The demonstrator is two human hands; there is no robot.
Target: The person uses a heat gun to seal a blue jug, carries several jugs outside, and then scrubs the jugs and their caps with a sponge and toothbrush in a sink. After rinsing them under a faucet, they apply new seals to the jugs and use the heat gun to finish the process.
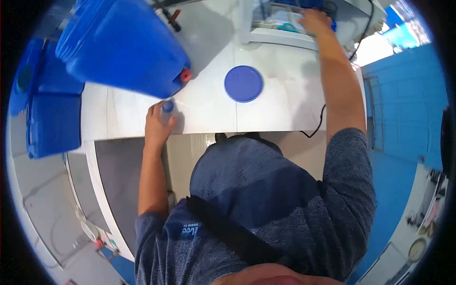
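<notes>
My left hand (159,124) is wrapped round a small clear bottle with a blue cap (167,106), which stands on the white counter (209,114) near its front edge. At the upper right, my right hand (315,21) reaches into a white open-fronted cabinet (280,37). Something dark blue (311,4) lies right by its fingers, which are partly hidden, so I cannot make out whether they grip anything. A teal ring-shaped item (286,27) sits inside, left of that hand. Between my arms, a round blue lid (243,83) lies flat on the counter.
A large blue jerrycan (123,47) with a red spout cap (185,75) stands beyond my left hand. More blue containers (54,121) are at the far left. A black cable (316,128) hangs over the counter edge near my right arm. A blue door-like panel (399,99) is at right.
</notes>
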